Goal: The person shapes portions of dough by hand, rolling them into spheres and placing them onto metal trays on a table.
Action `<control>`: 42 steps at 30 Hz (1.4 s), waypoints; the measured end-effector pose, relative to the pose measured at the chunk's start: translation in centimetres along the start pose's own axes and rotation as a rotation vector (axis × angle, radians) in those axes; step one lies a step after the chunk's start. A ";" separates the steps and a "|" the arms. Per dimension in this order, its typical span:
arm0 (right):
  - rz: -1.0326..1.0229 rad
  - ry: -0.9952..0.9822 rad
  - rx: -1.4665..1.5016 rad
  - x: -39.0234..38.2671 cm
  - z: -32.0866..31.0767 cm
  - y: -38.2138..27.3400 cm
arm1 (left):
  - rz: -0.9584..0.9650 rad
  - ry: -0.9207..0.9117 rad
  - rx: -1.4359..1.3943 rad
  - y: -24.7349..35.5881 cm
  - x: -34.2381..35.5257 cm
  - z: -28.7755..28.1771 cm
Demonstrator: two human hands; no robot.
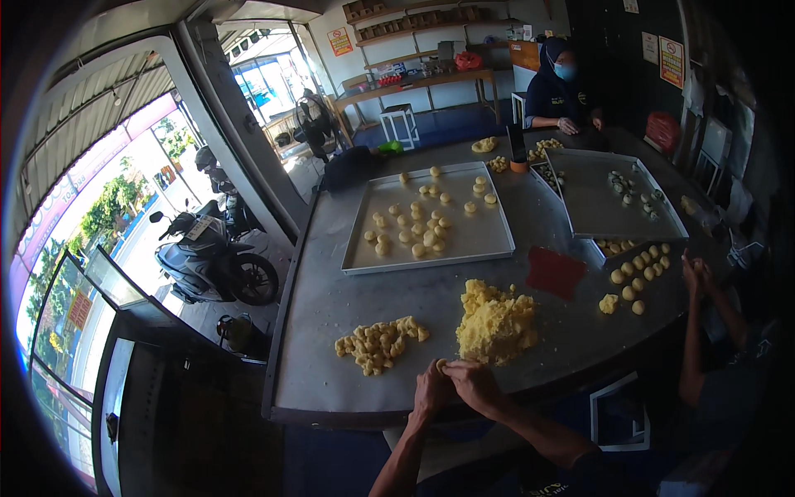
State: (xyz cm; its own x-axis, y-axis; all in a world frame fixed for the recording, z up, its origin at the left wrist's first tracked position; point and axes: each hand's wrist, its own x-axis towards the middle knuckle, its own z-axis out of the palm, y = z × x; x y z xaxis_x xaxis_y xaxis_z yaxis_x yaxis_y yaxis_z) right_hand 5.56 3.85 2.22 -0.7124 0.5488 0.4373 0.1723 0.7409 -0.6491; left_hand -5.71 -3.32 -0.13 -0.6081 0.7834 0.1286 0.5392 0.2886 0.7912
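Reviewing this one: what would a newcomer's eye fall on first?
Probably the bright yellow crumbly heap on the metal table, just beyond the left hand and right hand, which hold a small dough piece between them. Left of the heap lies a cluster of pale dough lumps; behind, a wide metal tray carries dough balls. Farther left, a dark scooter stands beyond the table's edge.

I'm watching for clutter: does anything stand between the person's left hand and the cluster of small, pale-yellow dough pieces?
Nothing visible does: between the left hand and the pale-yellow dough pieces, only grey metal tabletop shows. The crumbly yellow mound lies to the right, outside that path.
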 end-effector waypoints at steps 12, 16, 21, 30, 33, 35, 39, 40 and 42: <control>-0.001 -0.009 0.149 0.2 -0.8 0.1 | 0.043 -0.084 -0.010 -0.4 0.0 0.2; 0.272 -0.092 0.349 1.4 -2.5 0.4 | 0.146 -0.146 -0.119 -0.2 -0.2 -1.0; 0.291 -0.207 0.226 1.3 -2.4 2.6 | 0.138 -0.254 -0.025 0.7 0.0 -0.4; 0.299 0.388 -0.238 -2.0 -9.9 5.4 | -0.148 -0.190 -0.745 -1.6 0.9 -1.4; 0.310 0.300 -0.263 -3.2 -9.5 9.5 | -0.227 -0.197 -1.291 -4.0 1.5 -0.2; 0.341 0.247 -0.138 -3.8 -8.9 10.1 | -0.323 -0.213 -1.437 0.2 0.9 -1.5; 0.386 0.353 0.239 -3.7 -7.1 9.4 | -0.109 -0.406 -1.478 -3.2 1.4 -1.5; 0.382 0.347 0.213 -3.6 -7.2 9.2 | -0.133 -0.385 -1.499 -3.6 1.6 -1.5; 0.342 0.303 -0.008 -3.8 -7.4 8.6 | -0.182 -0.346 -1.542 -4.2 1.7 -1.5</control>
State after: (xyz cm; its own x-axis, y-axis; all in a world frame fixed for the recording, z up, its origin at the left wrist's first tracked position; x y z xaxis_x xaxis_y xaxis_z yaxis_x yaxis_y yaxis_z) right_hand 14.78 10.99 -0.37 -0.3828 0.8500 0.3619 0.3690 0.4998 -0.7836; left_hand -9.96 -4.03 -2.33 -0.3239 0.9461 0.0029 -0.7348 -0.2535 0.6291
